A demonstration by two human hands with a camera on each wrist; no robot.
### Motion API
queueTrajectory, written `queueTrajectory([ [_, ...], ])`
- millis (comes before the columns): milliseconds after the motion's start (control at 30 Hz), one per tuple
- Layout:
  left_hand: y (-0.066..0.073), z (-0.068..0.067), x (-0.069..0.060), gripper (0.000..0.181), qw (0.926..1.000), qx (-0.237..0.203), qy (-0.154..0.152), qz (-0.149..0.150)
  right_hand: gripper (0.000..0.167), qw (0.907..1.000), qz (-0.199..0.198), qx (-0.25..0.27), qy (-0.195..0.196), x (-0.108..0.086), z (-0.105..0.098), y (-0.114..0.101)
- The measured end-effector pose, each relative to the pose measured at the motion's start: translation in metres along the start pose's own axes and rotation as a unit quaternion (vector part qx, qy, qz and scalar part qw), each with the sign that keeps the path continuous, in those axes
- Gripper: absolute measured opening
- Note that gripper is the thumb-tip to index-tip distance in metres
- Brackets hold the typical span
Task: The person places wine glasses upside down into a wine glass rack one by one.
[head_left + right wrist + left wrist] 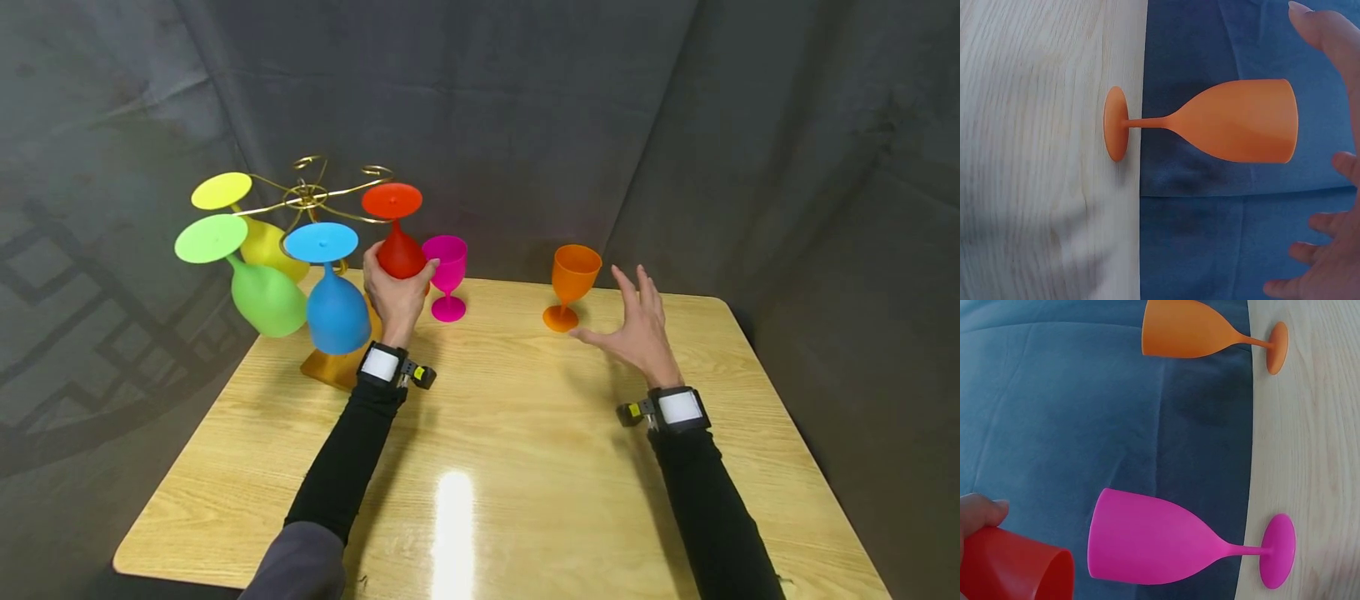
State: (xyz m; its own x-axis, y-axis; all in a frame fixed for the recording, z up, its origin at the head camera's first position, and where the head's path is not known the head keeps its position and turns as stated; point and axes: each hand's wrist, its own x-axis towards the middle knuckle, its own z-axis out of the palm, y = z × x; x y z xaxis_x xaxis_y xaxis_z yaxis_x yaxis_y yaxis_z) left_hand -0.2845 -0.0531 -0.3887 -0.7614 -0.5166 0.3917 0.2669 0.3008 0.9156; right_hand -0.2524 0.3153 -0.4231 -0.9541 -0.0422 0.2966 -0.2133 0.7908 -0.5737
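Observation:
My left hand (393, 300) grips the bowl of a red wine goblet (400, 250), which is upside down at the right side of a gold wire rack (307, 197). Whether the rack's arm bears its stem cannot be told. Just right of that hand, a magenta goblet (448, 265) stands upright on the table. Farther right is an upright orange goblet (575, 275). Beside it my right hand (636, 333) is held with fingers spread and thumb apart. In the right wrist view a gap shows between those fingers and the orange goblet (1241, 122).
Yellow (270, 247), green (266, 300) and blue (337, 312) goblets hang upside down from the rack's left and front. The rack has a wooden base (330, 371) on the light wood table (525, 433). Dark grey cloth (525, 125) rises behind the table.

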Motion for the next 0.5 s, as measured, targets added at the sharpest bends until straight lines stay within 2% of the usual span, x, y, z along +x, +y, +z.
queueTrajectory([
  [267,0.0,0.0,-0.004,0.084,0.9996,0.026,0.006,-0.003,0.123,0.9999,-0.006,-0.012,-0.002,0.025,-0.005,-0.008],
  [500,-0.002,-0.002,-0.01,0.092,0.9999,0.013,0.003,-0.01,0.126,0.9996,0.017,-0.013,-0.018,0.039,-0.001,-0.005],
])
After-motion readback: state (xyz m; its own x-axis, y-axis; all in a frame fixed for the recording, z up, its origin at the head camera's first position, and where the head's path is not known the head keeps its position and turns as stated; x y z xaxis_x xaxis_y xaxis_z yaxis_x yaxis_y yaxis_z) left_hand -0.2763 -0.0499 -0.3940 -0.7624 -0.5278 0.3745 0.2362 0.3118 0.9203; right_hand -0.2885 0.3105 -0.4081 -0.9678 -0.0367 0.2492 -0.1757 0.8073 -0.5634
